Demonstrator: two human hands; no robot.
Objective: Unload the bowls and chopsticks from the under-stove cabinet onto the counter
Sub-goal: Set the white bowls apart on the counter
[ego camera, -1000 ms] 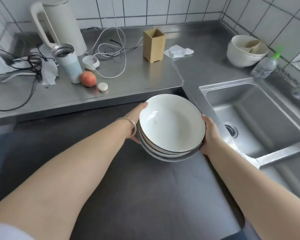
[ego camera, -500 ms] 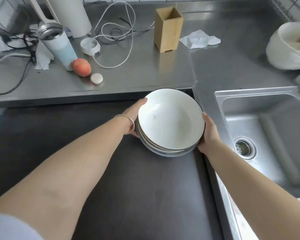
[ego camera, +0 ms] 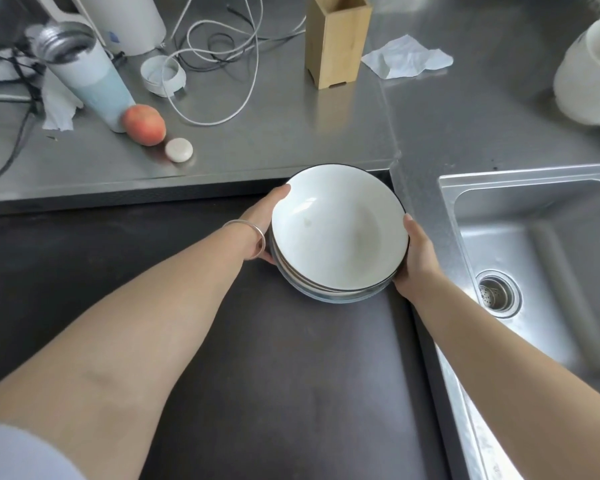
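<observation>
Head view, grip: your left hand and right hand clamp the stack of bowls from opposite sides, thumbs hooked over the rim of the top bowl, the other fingers hidden beneath.
Head view, load: several nested white bowls with dark rims; exact count cannot be told. The stack tilts a little, near edge lower.
Head view, where the load sits: between your two hands, held above the dark stove top, not resting on it as far as you can judge.
Head view, target: the steel counter lies straight beyond the grip, its front edge just past the far rim of the stack.
Head view, key relation: the bowls are round, so there is no long axis to align; the move is a plain push forward, away from you. Both hands are about equally near the edge.
Head view, obstacles beyond the grip: peach and small white disc off to the left; wooden holder straight ahead but farther back; sink to the right of your right hand.
Head view, judgement: bare steel directly ahead looks wide enough for the stack.
Head view, chopsticks: none visible.
</observation>
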